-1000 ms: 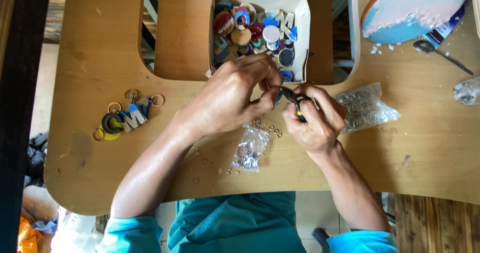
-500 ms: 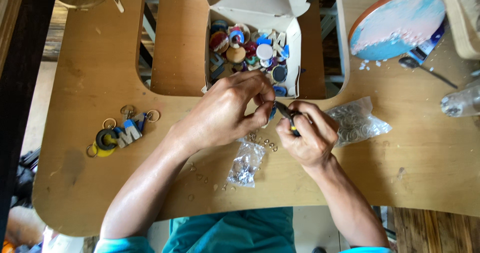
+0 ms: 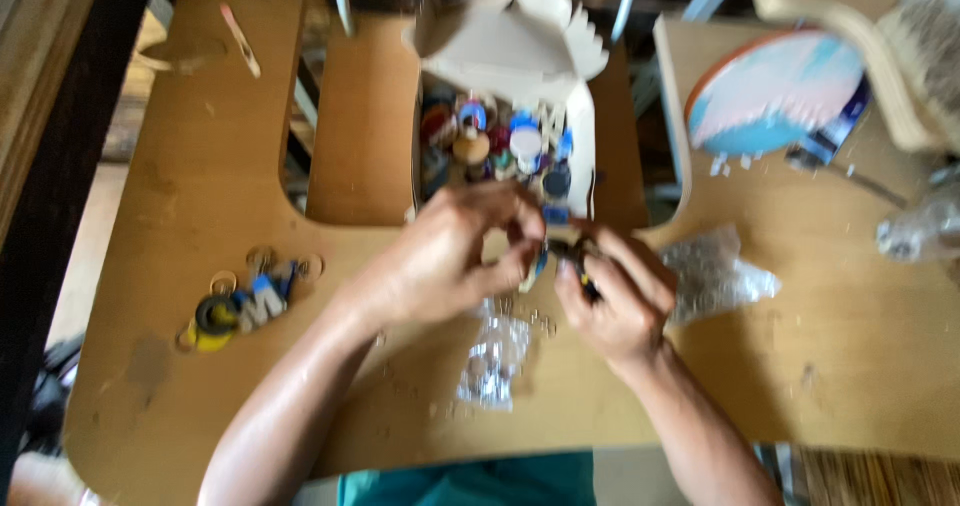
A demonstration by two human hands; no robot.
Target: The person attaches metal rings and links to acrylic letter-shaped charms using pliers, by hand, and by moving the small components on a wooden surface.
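Your left hand [image 3: 450, 261] pinches a small blue piece [image 3: 538, 264]; your right hand [image 3: 615, 301] grips a dark tool [image 3: 578, 261] touching it, above the table [image 3: 200, 186].

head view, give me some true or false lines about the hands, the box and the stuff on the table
1. Both hands meet just below the open box. True.
2. The right hand has a dark small tool in its grip. True, though blur hides what kind.
3. The left hand lies flat on the table. False: it is raised, fingertips pinched together against the right hand's.
4. The box is empty. False: it holds many small coloured pieces.
5. A cluster of keyrings lies to the left of the hands. True.
6. The round blue plate sits between the hands. False: it is far right, at the top.
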